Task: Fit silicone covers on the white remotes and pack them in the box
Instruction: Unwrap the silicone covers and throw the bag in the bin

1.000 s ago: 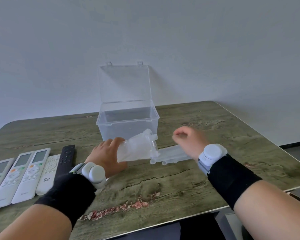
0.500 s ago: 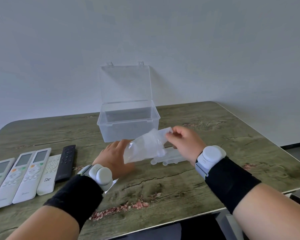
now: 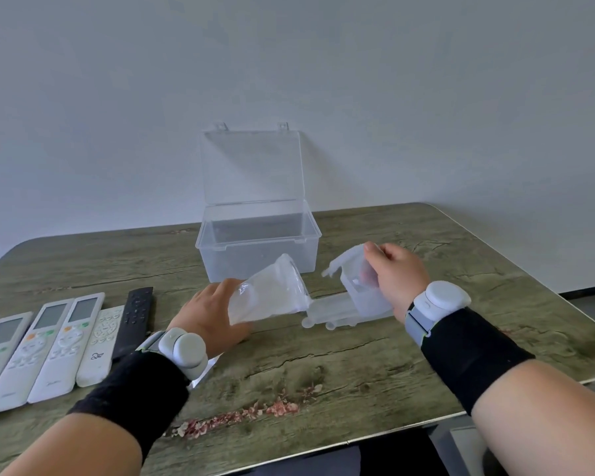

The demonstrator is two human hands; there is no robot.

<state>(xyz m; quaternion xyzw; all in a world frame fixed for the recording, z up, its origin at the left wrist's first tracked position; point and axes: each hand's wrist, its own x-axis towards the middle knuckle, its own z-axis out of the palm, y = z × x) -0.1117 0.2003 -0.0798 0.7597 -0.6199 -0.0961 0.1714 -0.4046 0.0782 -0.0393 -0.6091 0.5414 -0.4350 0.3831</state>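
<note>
My left hand holds a clear plastic bag just above the table. My right hand pinches a translucent silicone cover that is out of the bag and hangs to the right of it. More silicone covers lie on the table between my hands. Several white remotes lie in a row at the left. The clear box stands behind my hands with its lid upright.
A black remote lies at the right end of the remote row. The wooden table ends close on the right and at the front. A plain wall rises right behind the box.
My right hand reached the bag's mouth, took hold of a silicone cover and drew it out to the right. The left hand kept holding the bag, which tilted up.
</note>
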